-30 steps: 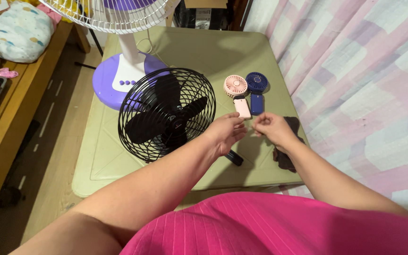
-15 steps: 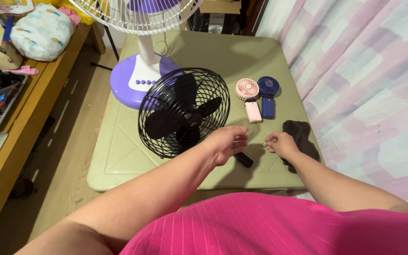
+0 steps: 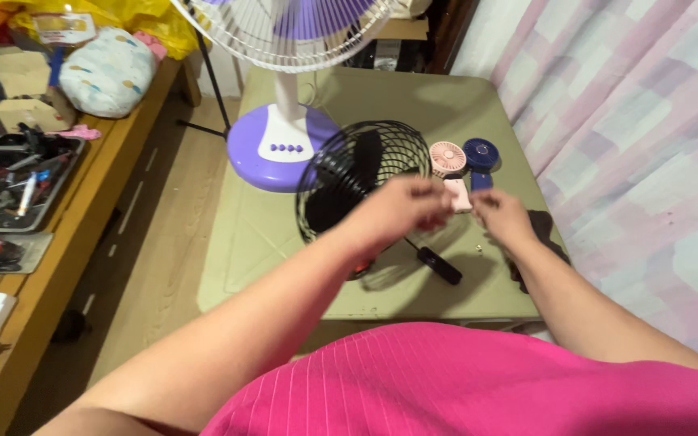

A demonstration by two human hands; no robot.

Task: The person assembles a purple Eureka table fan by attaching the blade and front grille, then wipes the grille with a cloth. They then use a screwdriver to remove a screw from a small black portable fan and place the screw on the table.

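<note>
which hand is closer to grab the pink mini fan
Probably the right hand: it hovers just beside the pink mini fan, next to its handle. The left hand is also near, but sits over the black fan.

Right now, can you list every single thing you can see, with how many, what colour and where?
Black fan: one, black, table middle.
Standing fan: one, white and purple, table's far left.
Handheld fans: two, pink and dark blue, beside black fan.
Black stick: one, table's near edge.
Table: one, olive green.
Tool tray: one, left bench.
Cushion: one, pale patterned, left bench.
Left hand, right hand: above table, fingers pinched; contents unclear.
</note>
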